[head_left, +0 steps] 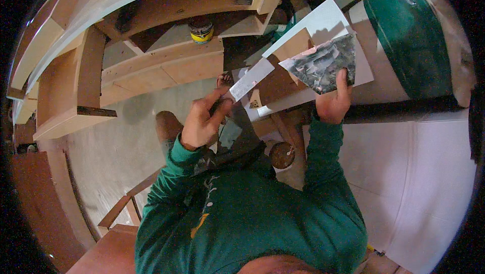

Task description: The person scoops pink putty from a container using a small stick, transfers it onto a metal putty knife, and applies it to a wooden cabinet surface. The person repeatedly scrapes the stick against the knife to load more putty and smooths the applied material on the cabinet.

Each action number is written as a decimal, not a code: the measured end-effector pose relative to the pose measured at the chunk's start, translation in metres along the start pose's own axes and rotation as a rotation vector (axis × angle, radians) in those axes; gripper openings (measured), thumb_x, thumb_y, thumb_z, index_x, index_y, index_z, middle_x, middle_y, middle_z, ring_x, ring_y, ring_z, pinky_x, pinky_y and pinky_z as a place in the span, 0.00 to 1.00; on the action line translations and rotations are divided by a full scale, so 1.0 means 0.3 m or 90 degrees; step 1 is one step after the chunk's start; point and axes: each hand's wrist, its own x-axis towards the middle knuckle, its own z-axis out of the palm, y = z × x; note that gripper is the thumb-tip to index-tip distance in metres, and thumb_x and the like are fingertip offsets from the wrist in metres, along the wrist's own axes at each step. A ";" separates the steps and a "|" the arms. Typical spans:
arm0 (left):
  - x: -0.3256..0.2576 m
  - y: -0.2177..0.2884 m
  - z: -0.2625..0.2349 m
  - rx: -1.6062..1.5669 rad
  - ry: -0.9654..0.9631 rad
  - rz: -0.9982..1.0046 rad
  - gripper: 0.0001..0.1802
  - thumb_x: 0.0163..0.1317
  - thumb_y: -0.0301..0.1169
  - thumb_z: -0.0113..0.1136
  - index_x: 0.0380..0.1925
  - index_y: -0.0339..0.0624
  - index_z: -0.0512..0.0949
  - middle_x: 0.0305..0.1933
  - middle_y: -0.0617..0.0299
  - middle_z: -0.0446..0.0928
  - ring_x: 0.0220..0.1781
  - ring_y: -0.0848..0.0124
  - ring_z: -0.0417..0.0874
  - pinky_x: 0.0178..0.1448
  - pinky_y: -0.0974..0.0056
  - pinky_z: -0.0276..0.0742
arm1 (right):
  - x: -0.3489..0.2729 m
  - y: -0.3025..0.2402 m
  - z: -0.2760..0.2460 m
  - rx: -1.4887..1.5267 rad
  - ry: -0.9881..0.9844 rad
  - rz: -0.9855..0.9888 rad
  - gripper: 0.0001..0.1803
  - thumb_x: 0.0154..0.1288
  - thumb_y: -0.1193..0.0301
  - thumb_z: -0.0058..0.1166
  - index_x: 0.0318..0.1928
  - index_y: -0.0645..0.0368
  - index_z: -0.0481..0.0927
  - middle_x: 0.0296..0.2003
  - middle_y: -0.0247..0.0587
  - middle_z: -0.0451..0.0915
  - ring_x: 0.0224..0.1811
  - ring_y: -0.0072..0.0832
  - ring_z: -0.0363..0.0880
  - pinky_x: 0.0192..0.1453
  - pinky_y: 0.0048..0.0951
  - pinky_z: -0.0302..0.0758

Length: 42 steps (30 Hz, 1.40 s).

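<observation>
fingers of left hand [202, 122] pinch a scraper blade [251, 78]; right hand [332, 103] grips a marbled sheet [323, 64].

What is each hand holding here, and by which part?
The left hand pinches a flat pale scraper blade by its lower end. The right hand grips a smeared triangular board piece at its bottom edge, thumb on its face.

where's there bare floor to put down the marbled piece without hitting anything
Bare floor lies left of the left hand, below the wooden cabinet frame. The white sheet right of the right hand is also free. It is crowded ahead, where the marbled piece, boards and scraper blade overlap.
</observation>
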 end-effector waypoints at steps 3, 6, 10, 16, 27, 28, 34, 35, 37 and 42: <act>-0.007 0.029 -0.004 0.068 0.025 0.020 0.17 0.72 0.26 0.58 0.58 0.34 0.78 0.33 0.53 0.82 0.33 0.71 0.83 0.40 0.64 0.78 | -0.020 0.045 -0.064 -0.230 0.028 -0.130 0.26 0.84 0.63 0.42 0.70 0.72 0.65 0.67 0.52 0.71 0.67 0.35 0.72 0.73 0.38 0.68; -0.041 0.055 0.036 0.082 0.016 0.025 0.15 0.71 0.25 0.59 0.56 0.35 0.79 0.35 0.49 0.83 0.36 0.67 0.85 0.42 0.62 0.79 | -0.065 -0.020 0.056 -0.068 0.069 -0.083 0.28 0.84 0.60 0.43 0.71 0.71 0.63 0.69 0.50 0.69 0.68 0.36 0.70 0.74 0.39 0.66; -0.093 0.083 0.167 0.109 -0.011 0.093 0.14 0.71 0.26 0.59 0.55 0.36 0.79 0.35 0.48 0.82 0.36 0.62 0.84 0.43 0.60 0.78 | -0.110 -0.035 0.140 0.127 0.147 -0.101 0.29 0.81 0.55 0.49 0.66 0.69 0.70 0.66 0.51 0.74 0.66 0.43 0.74 0.72 0.44 0.69; -0.105 0.066 0.258 0.018 0.010 0.067 0.14 0.72 0.28 0.60 0.55 0.36 0.79 0.34 0.47 0.83 0.33 0.63 0.84 0.41 0.59 0.79 | -0.135 0.041 0.136 -0.040 0.133 -0.218 0.36 0.82 0.53 0.44 0.77 0.65 0.57 0.76 0.49 0.61 0.76 0.39 0.62 0.79 0.46 0.60; -0.070 0.044 0.306 0.022 0.101 0.168 0.17 0.74 0.32 0.59 0.57 0.34 0.79 0.36 0.48 0.84 0.37 0.62 0.88 0.43 0.59 0.80 | -0.151 0.105 0.114 -0.258 0.083 -0.368 0.36 0.83 0.53 0.41 0.73 0.75 0.63 0.75 0.56 0.62 0.75 0.41 0.64 0.80 0.47 0.59; -0.068 0.039 0.309 0.029 0.112 0.183 0.17 0.74 0.32 0.60 0.57 0.33 0.79 0.36 0.48 0.84 0.38 0.62 0.88 0.43 0.59 0.81 | -0.153 0.116 0.102 -0.333 0.066 -0.403 0.35 0.84 0.53 0.41 0.72 0.75 0.63 0.75 0.56 0.62 0.75 0.41 0.64 0.80 0.47 0.59; -0.051 0.112 0.271 -0.055 0.092 0.037 0.17 0.74 0.33 0.60 0.57 0.34 0.79 0.37 0.50 0.84 0.39 0.65 0.86 0.45 0.60 0.79 | -0.183 0.107 0.108 -0.295 0.126 -0.333 0.33 0.85 0.55 0.39 0.70 0.76 0.66 0.72 0.58 0.67 0.73 0.41 0.68 0.78 0.44 0.63; -0.045 0.118 0.266 -0.048 0.092 0.046 0.17 0.74 0.33 0.60 0.56 0.35 0.79 0.37 0.50 0.83 0.38 0.65 0.85 0.45 0.60 0.79 | -0.186 0.112 0.098 -0.336 0.118 -0.343 0.33 0.85 0.55 0.40 0.70 0.77 0.67 0.72 0.58 0.68 0.72 0.41 0.68 0.77 0.43 0.64; -0.036 0.123 0.258 -0.034 0.093 0.064 0.16 0.74 0.33 0.60 0.56 0.35 0.79 0.35 0.51 0.83 0.37 0.65 0.84 0.45 0.60 0.78 | -0.187 0.120 0.087 -0.377 0.103 -0.354 0.33 0.84 0.55 0.40 0.69 0.77 0.67 0.71 0.58 0.68 0.72 0.41 0.69 0.77 0.43 0.65; -0.066 0.075 0.248 -0.004 0.095 0.105 0.15 0.74 0.32 0.59 0.54 0.35 0.80 0.35 0.49 0.83 0.38 0.63 0.84 0.46 0.59 0.78 | -0.145 0.124 0.083 -0.432 0.168 -0.497 0.19 0.76 0.78 0.50 0.65 0.69 0.73 0.60 0.70 0.77 0.59 0.54 0.81 0.66 0.52 0.74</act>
